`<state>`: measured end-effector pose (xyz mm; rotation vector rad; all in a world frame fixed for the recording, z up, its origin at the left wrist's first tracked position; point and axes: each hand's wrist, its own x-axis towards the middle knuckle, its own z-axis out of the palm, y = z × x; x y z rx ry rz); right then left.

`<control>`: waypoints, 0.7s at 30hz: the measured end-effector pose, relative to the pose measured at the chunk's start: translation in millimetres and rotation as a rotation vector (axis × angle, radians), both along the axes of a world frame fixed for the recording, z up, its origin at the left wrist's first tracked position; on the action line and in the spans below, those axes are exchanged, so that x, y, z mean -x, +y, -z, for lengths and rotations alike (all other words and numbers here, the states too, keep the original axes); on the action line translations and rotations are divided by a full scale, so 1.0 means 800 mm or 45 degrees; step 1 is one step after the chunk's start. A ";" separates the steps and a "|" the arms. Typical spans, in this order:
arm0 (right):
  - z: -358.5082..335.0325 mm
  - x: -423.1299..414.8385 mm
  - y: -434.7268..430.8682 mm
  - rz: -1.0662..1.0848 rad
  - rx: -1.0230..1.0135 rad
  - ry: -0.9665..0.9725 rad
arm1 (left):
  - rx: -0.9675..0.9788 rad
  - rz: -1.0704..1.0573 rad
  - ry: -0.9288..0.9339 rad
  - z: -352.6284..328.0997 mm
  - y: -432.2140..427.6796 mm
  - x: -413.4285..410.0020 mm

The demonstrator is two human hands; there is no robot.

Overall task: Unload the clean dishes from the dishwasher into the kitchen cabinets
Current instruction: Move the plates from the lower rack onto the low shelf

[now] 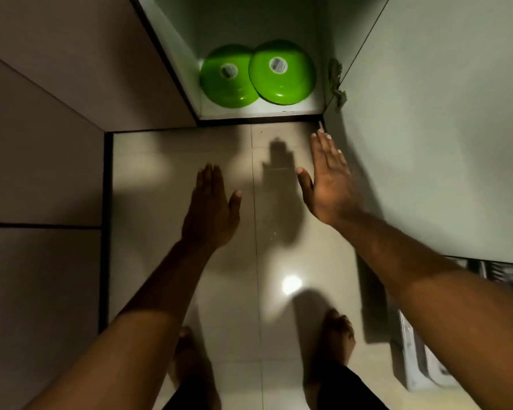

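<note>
Hands both empty: left hand (pixel 211 208) flat with fingers straight over the floor (pixel 160 173), right hand (pixel 329 179) flat too, fingertips just beside the bottom corner of the open cabinet door (pixel 427 113). Hands apart, nothing held. Two green dishes (pixel 227 76) (pixel 282 72) sit upside down on the floor of the low cabinet (pixel 172 54) at far centre, touching, the right one seemingly overlapping the left one's rim. What looks like a dishwasher rack (pixel 500 272) shows at the near right edge.

Risks, as a judgement: right fingers are close to the hinge (pixel 336 81) side, so swinging the door shut could pinch them. The overlapped dish could slide or clatter if nudged. Bare feet (pixel 338 335) are near the low dishwasher parts, a stub or trip hazard when turning back.
</note>
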<state>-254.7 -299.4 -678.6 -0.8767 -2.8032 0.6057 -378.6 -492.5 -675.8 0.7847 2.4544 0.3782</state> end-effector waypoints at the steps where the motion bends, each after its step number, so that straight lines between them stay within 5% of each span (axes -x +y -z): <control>1: -0.019 -0.007 -0.006 0.014 0.012 0.003 | -0.001 -0.003 -0.006 -0.022 -0.003 -0.005; 21: -0.475 -0.105 -0.081 0.200 0.296 -0.104 | 0.065 0.113 -0.252 -0.493 -0.041 -0.104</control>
